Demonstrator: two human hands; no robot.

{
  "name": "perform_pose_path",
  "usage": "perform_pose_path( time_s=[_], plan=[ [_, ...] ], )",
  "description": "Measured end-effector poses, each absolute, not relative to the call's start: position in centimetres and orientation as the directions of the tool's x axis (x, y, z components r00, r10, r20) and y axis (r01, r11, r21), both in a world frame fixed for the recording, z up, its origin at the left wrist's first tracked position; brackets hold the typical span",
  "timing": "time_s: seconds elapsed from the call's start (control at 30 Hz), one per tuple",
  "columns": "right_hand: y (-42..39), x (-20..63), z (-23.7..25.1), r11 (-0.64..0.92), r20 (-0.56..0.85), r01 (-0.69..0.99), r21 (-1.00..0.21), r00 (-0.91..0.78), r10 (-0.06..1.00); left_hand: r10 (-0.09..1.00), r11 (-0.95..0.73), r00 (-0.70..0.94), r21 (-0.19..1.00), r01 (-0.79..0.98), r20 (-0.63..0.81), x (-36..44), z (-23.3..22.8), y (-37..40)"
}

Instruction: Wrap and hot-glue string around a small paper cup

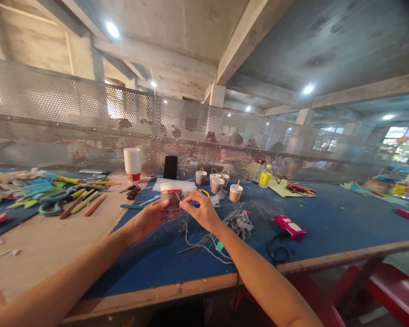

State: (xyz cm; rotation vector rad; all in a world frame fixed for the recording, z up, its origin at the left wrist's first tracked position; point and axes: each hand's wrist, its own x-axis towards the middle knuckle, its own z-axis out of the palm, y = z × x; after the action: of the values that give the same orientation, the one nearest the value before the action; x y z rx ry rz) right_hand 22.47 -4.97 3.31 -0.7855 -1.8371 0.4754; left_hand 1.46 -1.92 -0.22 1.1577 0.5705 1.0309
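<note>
Two bare hands meet over the blue table (327, 218), just above its near middle. Held upright between them is a paper cup (171, 196) with a white rim and a brownish wrap around its body. The left hand (149, 219) clasps the cup from the side and below, fingers curled round it. The right hand (202, 210) sits at the cup's right edge with thumb and forefinger pinched together on something thin near the rim; what exactly it pinches is too small to tell, though a thin stick or wire pokes up there and a bit of blue shows under the fingers. Below the right wrist lies a loose tangle of string (207, 240) on the blue surface, and a further bundle of cord (242, 222) lies just beside it. Behind the hands stand several small wrapped cups (217, 182), some with string handles, and one more cup (235, 192) with a stick in it. A stack of white cups (132, 163) stands to the left near a dark phone (170, 167) propped upright. Scissors (52, 202) and coloured sticks lie on the bare wooden part at left. A pink tool (290, 226) with a black cable lies to the right. People sit blurred behind a perforated metal screen (71, 122).
</note>
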Motion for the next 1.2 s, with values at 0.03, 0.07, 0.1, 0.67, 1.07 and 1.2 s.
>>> perform_pose_path(
  time_s=[0.03,0.07,0.1,0.67,1.07,1.2],
  plan=[
    [-4.9,22.4,3.3,0.708,0.665,0.307,-0.637,-0.247,0.705,0.882,0.048,0.453,0.932,-0.360,0.130,1.5,-0.2,-1.9],
    [-4.8,22.4,3.2,0.708,0.668,0.314,-0.632,-0.242,0.704,0.881,0.045,0.455,0.932,-0.358,0.132,1.5,-0.2,-2.0],
    [-4.7,22.4,3.2,0.706,0.669,0.320,-0.632,-0.234,0.705,0.879,0.043,0.458,0.934,-0.355,0.134,1.5,-0.2,-2.1],
    [-3.4,22.9,2.3,0.575,0.574,0.267,-0.774,-0.088,0.814,0.824,0.021,0.543,0.947,-0.319,0.164,1.6,0.2,-2.7],
    [-3.6,22.9,2.5,0.590,0.597,0.275,-0.759,-0.067,0.799,0.803,0.034,0.574,0.948,-0.316,0.163,1.7,0.4,-2.9],
    [-3.9,22.8,2.8,0.594,0.604,0.277,-0.755,-0.059,0.795,0.801,0.043,0.578,0.947,-0.317,0.157,1.7,0.4,-2.9]
  ],
)
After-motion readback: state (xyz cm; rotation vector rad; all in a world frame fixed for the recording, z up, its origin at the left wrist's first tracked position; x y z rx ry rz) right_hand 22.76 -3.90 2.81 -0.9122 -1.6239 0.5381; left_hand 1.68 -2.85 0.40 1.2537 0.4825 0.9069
